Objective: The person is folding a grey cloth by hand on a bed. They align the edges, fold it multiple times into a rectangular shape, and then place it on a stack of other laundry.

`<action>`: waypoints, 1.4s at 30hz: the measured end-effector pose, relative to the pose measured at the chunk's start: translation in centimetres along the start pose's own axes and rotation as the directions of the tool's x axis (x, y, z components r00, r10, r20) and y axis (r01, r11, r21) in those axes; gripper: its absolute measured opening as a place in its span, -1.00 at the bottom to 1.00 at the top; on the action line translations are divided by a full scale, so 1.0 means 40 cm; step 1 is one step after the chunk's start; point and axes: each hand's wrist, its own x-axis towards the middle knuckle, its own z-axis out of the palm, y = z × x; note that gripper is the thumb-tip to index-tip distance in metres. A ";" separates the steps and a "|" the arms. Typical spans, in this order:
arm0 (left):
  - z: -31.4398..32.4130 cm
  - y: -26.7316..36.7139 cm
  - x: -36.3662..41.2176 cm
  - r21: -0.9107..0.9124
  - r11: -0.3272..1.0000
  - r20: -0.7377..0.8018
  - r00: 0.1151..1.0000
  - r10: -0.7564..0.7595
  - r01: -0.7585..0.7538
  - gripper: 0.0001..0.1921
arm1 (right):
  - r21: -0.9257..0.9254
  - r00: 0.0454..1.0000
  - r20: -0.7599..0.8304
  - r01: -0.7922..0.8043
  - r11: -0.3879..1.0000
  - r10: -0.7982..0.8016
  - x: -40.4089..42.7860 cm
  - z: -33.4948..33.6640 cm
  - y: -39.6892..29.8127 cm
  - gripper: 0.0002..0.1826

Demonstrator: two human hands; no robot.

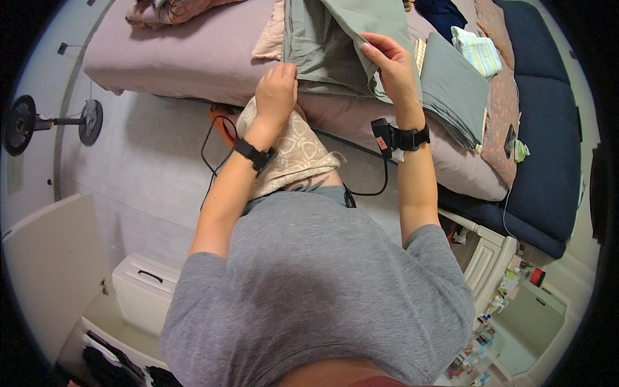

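A grey-green cloth (324, 53) lies spread over the edge of the bed. My left hand (278, 92) is closed on its near left corner. Between the thumb and fingers of my right hand (394, 63) is a raised edge of the same cloth, folded back at the right. Both wrists wear black straps, the right one with a small black device (382, 138) and a cable. Right of my right hand rests a folded grey-green cloth (454, 92). A beige patterned towel (300, 145) lies over my lap, below my left hand.
The bed's pink sheet (184, 58) reaches left, with a patterned cloth (167, 12) on it. A striped small towel (476, 53) and a dark blue headboard (541, 111) are at the right. A black fan (22, 125) stands far left. Cables hang beside my legs.
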 end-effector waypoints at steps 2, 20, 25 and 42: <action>-0.008 0.013 0.010 -0.073 0.997 -0.012 0.999 -0.036 0.036 -0.78 | -0.019 1.000 -0.001 0.004 1.000 -0.004 -0.002 -0.002 0.002 -0.71; -0.074 0.071 0.039 -0.052 0.994 -0.101 0.990 0.094 -0.100 -0.82 | -0.037 0.998 0.059 0.019 0.999 -0.016 -0.010 0.017 0.000 -0.72; -0.057 0.064 0.001 -0.025 0.995 -0.074 0.993 -0.096 0.095 -0.81 | -0.099 0.999 0.052 0.018 0.995 -0.013 -0.014 0.022 0.002 -0.71; -0.009 0.015 -0.043 -0.220 0.948 -0.106 0.960 -0.259 0.231 -0.82 | -0.195 0.993 0.057 -0.090 0.977 0.102 -0.015 0.135 0.076 -0.77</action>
